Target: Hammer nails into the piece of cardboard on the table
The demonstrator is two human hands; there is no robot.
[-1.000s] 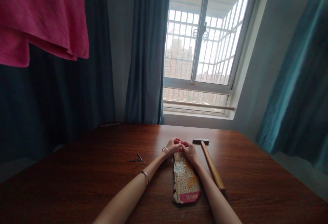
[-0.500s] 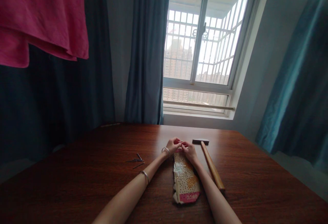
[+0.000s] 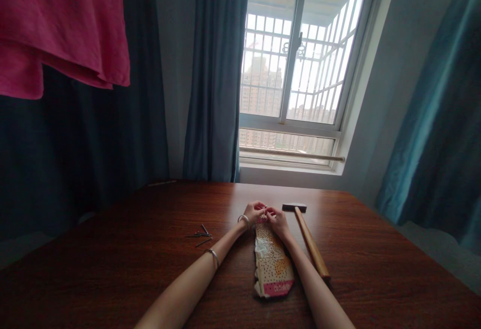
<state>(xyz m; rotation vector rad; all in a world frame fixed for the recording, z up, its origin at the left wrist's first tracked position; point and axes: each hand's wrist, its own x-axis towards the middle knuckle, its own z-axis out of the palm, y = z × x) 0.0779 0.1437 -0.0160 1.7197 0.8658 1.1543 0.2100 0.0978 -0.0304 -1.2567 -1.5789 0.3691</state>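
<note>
My left hand [image 3: 254, 212] and my right hand [image 3: 277, 220] meet at the far end of a long, dotted, tan and pink board [image 3: 273, 263] that lies flat on the wooden table [image 3: 131, 264]. Both hands are closed in a pinch, fingertips almost touching each other. They seem to pinch something small and thin, too small to name. Bracelets sit on my left wrist and forearm. A hammer [image 3: 307, 237] with a dark head and wooden handle lies just right of my right hand.
Several thin nails [image 3: 200, 234] lie loose on the table, left of my left forearm. Blue curtains [image 3: 214, 78] frame a barred window [image 3: 296, 68] behind the table. A pink cloth [image 3: 63, 28] hangs at the upper left.
</note>
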